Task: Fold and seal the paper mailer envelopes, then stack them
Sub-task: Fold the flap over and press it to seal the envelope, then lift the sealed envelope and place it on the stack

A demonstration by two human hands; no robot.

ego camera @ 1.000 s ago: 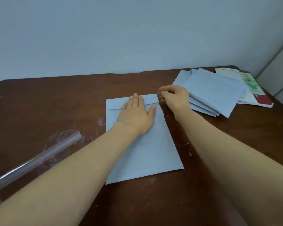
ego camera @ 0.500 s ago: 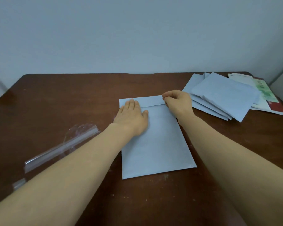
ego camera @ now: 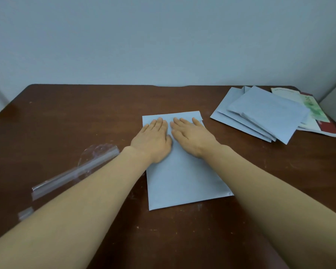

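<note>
A: Where the tabletop (ego camera: 66, 113) runs left, what lies there?
B: A clear strip (ego camera: 75, 172). Then the left hand (ego camera: 152, 141), fingers (ego camera: 160, 124) straight, flat on the envelope (ego camera: 182, 179) at mid-tabletop.
A: And the right hand (ego camera: 191, 136)?
B: Flat just beside it, fingers straight, pressing the folded top. A stack (ego camera: 260, 115) lies far right, partly over booklets (ego camera: 316, 113).

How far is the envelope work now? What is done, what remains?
Done, it seems: a loose pile of envelopes lies at the right. In hand: the left hand and right hand press flat on the folded flap of the middle envelope. Left: putting it onto the pile.
</note>
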